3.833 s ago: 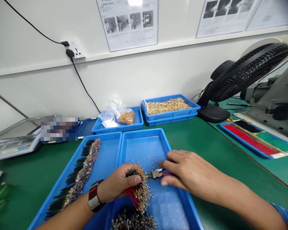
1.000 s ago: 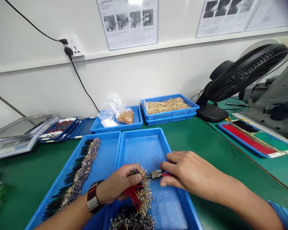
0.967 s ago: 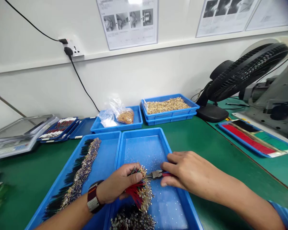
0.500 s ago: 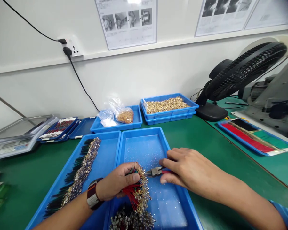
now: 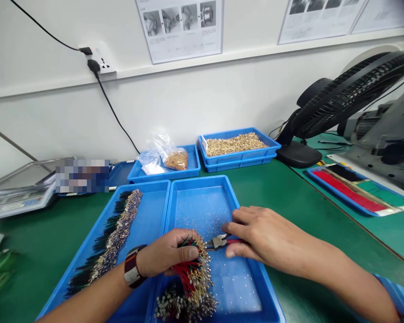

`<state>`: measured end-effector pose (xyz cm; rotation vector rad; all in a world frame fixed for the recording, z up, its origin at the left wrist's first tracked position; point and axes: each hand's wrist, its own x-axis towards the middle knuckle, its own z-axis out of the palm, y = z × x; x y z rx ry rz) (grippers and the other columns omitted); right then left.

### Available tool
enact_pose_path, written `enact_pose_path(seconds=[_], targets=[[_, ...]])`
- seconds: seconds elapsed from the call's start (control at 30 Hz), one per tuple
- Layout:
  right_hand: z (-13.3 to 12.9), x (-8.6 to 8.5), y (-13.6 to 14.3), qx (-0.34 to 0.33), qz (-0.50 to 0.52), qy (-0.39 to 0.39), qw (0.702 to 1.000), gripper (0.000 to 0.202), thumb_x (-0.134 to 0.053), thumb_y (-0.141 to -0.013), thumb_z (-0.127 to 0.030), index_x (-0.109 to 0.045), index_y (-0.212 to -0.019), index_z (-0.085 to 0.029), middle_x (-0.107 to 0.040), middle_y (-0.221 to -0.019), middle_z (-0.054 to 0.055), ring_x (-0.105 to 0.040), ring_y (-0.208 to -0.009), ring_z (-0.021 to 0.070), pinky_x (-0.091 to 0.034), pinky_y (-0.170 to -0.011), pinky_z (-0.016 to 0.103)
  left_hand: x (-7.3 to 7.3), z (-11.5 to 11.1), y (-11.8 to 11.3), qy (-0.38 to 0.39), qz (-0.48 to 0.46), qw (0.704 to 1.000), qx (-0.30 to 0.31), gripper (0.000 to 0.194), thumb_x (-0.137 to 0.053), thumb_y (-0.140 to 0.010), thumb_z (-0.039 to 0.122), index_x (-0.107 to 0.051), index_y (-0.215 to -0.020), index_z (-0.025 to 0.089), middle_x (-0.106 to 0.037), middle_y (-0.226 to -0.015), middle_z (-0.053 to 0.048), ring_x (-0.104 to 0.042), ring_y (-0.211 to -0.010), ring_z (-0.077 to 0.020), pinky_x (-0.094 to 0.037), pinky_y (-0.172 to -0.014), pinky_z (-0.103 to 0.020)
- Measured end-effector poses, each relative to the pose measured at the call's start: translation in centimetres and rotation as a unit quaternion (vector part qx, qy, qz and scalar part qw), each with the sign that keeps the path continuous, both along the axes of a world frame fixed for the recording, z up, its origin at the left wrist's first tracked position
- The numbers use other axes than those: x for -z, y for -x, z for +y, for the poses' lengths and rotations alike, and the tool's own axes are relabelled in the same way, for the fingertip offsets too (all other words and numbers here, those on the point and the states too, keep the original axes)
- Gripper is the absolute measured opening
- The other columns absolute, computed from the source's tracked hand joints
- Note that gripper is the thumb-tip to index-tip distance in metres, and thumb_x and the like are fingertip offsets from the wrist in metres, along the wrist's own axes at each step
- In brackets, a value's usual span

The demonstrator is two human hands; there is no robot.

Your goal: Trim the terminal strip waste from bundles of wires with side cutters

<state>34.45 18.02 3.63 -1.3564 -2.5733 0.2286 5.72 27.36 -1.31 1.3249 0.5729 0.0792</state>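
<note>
Fanning out from the left hand (image 5: 161,255), a bundle of red and green wires (image 5: 191,269) tipped with gold-coloured metal ends is held between thumb and fingers above a blue tray (image 5: 235,287). Red-handled pliers (image 5: 218,242) are gripped in the right hand (image 5: 262,229), its fingers closed around the handles, and their nose is brought to the bundle's edge, at or just beside the metal ends; whether a wire is pinched cannot be told. White specks (image 5: 234,271) are strewn across the tray below the grip, and are judged to be cuttings, a sign of work under way. Any fresh change in the wires themselves is hidden by their density. A darker cluster of metal-ended pieces (image 5: 185,305) is seen just below the held bundle. Left of the grip, a long row of dark wires with metal ends (image 5: 121,229) is laid in a neighbouring tray (image 5: 151,211). Beyond the grip, gold-coloured metal parts (image 5: 235,143) are heaped in stacked trays (image 5: 242,160).
</note>
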Motion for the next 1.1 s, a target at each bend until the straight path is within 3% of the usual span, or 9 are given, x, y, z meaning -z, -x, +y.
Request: enact_pose_path(seconds=[0.2,0.37,0.63,0.8,1.1], targets=[[0.3,0.2,0.0,-0.004,-0.013,0.012,1.000,0.048,-0.044,-0.109,-0.065,-0.064,-0.097,-0.023,-0.060,-0.087,0.003,-0.056,-0.074,0.0217,-0.033,-0.067,0.036,0.5,0.1,0.0,-0.016,0.010,1.000,-0.004,0.058,-0.078,-0.086,0.070,-0.064,-0.097,0.015,-0.054,-0.066,0.005,-0.035,-0.041,-0.0037,-0.025,-0.034,-0.017],[0.2,0.3,-0.1,0.009,-0.033,-0.006,0.999,0.044,-0.047,-0.110,-0.061,-0.063,-0.095,-0.023,-0.060,-0.085,0.002,-0.057,-0.071,0.0209,-0.027,-0.063,0.036,0.9,0.1,-0.1,-0.033,0.029,0.998,-0.033,0.056,-0.077,-0.091,0.064,-0.066,-0.117,0.016,-0.057,-0.070,0.005,-0.033,-0.039,-0.0029,-0.025,-0.032,-0.016],[-0.6,-0.7,-0.2,0.006,0.008,-0.011,1.000,0.050,-0.044,-0.110,-0.064,-0.066,-0.094,-0.023,-0.060,-0.081,0.001,-0.053,-0.067,0.0181,-0.026,-0.060,0.034,0.7,0.1,-0.2,-0.038,0.013,0.998,-0.044,0.058,-0.077,-0.089,0.068,-0.069,-0.109,0.015,-0.055,-0.068,0.005,-0.032,-0.040,-0.0028,-0.024,-0.033,-0.016],[-0.5,-1.1,-0.3,0.025,0.010,-0.067,0.997,0.054,-0.040,-0.110,-0.064,-0.069,-0.098,-0.021,-0.060,-0.082,0.003,-0.055,-0.069,0.0204,-0.030,-0.063,0.035,0.8,0.1,0.1,0.000,0.000,0.999,-0.052,0.063,-0.082,-0.081,0.071,-0.071,-0.103,0.013,-0.057,-0.067,0.004,-0.034,-0.039,-0.0028,-0.023,-0.034,-0.017],[-0.9,-1.5,-0.3,0.019,0.012,-0.061,0.998,0.047,-0.044,-0.111,-0.060,-0.067,-0.098,-0.021,-0.060,-0.083,0.002,-0.055,-0.070,0.0212,-0.031,-0.063,0.037,0.8,0.1,0.3,0.025,-0.040,0.998,-0.042,0.061,-0.085,-0.078,0.068,-0.076,-0.101,0.012,-0.059,-0.066,0.002,-0.035,-0.039,-0.0035,-0.023,-0.037,-0.018]])
